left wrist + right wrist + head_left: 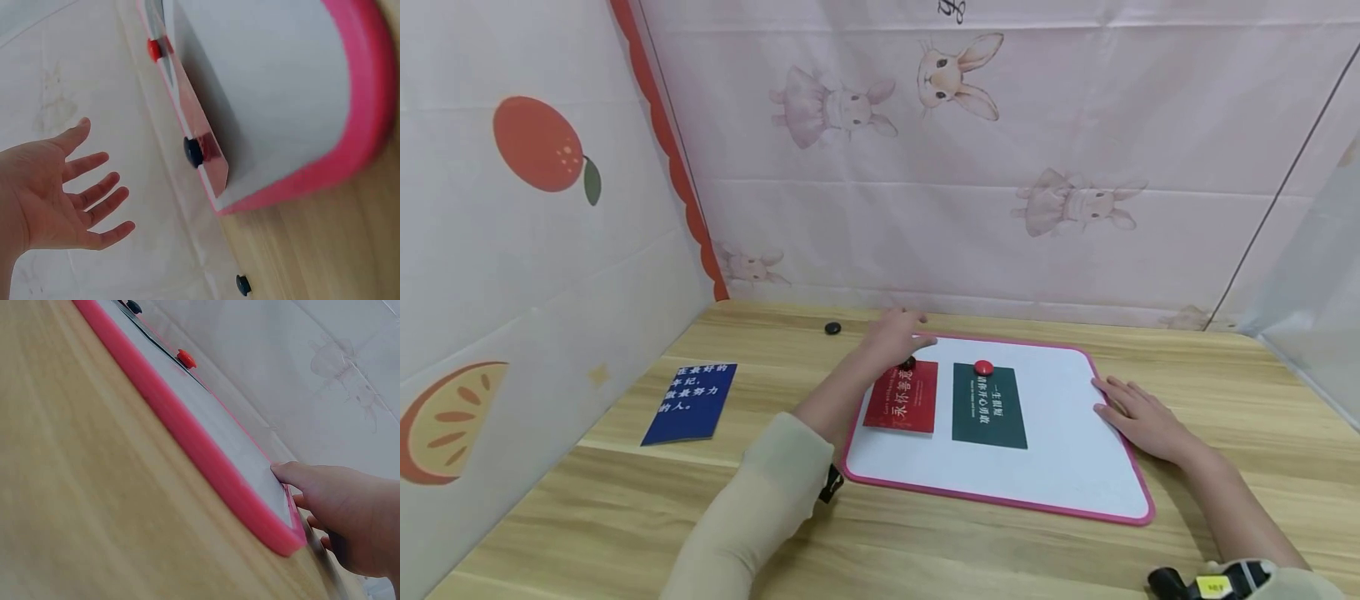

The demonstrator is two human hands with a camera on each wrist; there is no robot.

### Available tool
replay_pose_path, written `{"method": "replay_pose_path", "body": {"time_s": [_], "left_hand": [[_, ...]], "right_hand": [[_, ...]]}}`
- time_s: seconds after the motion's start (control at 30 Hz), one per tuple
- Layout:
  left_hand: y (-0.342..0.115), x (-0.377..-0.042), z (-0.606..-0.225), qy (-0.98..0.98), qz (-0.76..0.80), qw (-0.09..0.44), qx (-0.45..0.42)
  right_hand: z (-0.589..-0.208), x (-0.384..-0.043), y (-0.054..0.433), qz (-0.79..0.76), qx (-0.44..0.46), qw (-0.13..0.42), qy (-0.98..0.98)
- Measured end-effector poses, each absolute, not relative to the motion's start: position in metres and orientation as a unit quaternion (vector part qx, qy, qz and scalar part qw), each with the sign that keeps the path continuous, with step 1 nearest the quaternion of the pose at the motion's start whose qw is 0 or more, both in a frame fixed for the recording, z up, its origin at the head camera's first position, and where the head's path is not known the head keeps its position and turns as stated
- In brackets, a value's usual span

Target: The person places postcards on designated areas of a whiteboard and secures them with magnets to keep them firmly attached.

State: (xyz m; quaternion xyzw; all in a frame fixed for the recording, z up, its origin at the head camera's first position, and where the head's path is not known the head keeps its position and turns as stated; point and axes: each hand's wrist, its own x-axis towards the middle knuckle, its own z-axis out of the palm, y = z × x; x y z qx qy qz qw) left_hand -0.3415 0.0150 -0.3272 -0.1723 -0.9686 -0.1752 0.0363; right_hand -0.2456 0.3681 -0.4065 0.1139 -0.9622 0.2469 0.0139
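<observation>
A whiteboard [1067,467] with a pink rim lies on the table. On it, a red card [901,410] sits under a black round magnet [907,363], and a green card [989,417] under a red magnet [983,367]. My left hand [889,340] hovers by the board's far left corner, beside the black magnet. In the left wrist view its fingers [100,195] are spread and hold nothing. My right hand [1150,423] rests at the board's right edge. The right wrist view shows its thumb [289,470] on the rim, the other fingers alongside.
A blue card [691,404] with white writing lies on the wooden table [925,550], left of the board. Further back is a loose black magnet [832,328]. A rabbit-printed cloth [880,217] hangs behind the table, with a fruit-printed one [587,283] at the left.
</observation>
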Motion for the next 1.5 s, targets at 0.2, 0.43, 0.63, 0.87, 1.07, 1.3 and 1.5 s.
{"method": "replay_pose_path", "body": {"time_s": [0.2, 0.43, 0.63, 0.87, 1.07, 1.3, 1.5], "left_hand": [[-0.013, -0.332, -0.322, -0.965, -0.199, 0.055, -0.161], [-0.049, -0.322, -0.316, -0.964, -0.214, 0.054, -0.146], [-0.076, -0.315, -0.307, -0.952, -0.274, 0.063, -0.122], [-0.092, -0.312, -0.304, -0.948, -0.293, 0.065, -0.102], [-0.106, -0.318, -0.302, -0.944, -0.306, 0.076, -0.094], [-0.149, -0.321, -0.301, -0.938, -0.334, 0.064, -0.068], [-0.197, -0.32, -0.302, -0.93, -0.361, 0.057, -0.042]], "right_hand": [[-0.409, -0.247, 0.368, 0.247, 0.117, 0.015, -0.962], [-0.41, -0.247, 0.369, 0.248, 0.117, 0.016, -0.962], [-0.411, -0.248, 0.37, 0.243, 0.119, 0.019, -0.962], [-0.412, -0.247, 0.368, 0.245, 0.122, 0.018, -0.962], [-0.409, -0.245, 0.372, 0.248, 0.125, 0.023, -0.96], [-0.407, -0.246, 0.373, 0.249, 0.13, 0.019, -0.96], [-0.408, -0.246, 0.369, 0.255, 0.131, 0.015, -0.958]]}}
